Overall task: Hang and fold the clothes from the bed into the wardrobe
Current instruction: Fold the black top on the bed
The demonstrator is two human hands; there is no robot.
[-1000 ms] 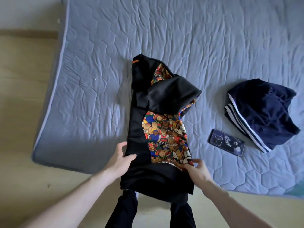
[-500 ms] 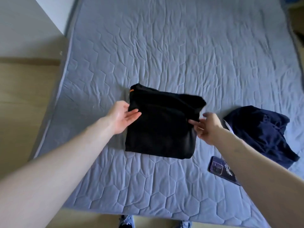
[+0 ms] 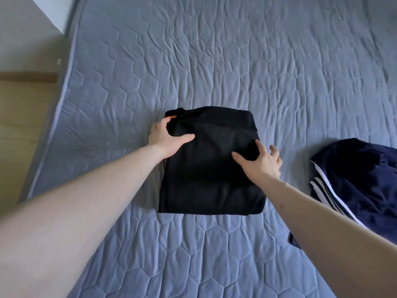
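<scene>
Matt black cloth garment (image 3: 211,168) on quilted, wrinkled grey fabric mattress (image 3: 214,61).

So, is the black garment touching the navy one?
Apart. The head view shows bare mattress between the black garment and the navy one.

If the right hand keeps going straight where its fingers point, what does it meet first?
Probably only bare mattress: the right hand points up-frame along the folded black garment's right edge. Depth is unclear.
</scene>
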